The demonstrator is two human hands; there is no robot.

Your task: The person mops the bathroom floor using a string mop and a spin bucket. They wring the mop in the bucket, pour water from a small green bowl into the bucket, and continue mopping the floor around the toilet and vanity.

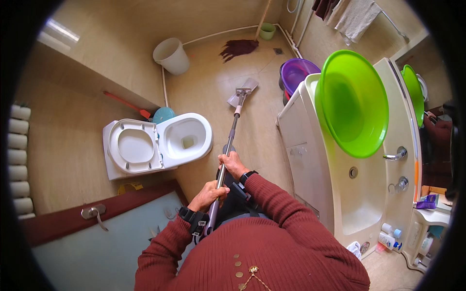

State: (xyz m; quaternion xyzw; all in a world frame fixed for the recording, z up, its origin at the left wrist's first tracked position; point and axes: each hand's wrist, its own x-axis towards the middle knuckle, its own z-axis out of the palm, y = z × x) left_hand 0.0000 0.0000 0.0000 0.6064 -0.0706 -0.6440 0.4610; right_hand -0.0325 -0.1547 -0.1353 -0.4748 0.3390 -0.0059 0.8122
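A flat mop with a grey and purple pole slants away from my body across the bathroom. Its pale, flat head lies on the tiled floor beyond the toilet. My right hand is closed round the pole higher up. Lower down and closer to my body, my left hand grips the same pole, its thumb across it. The toilet stands left of the pole with its lid and seat raised, and some murky water in the bowl.
A white bucket stands at the far left wall. A dark string mop rests near a small green bucket. On the right, a large green basin sits tilted over the sink. Behind me to the left is a red-framed door.
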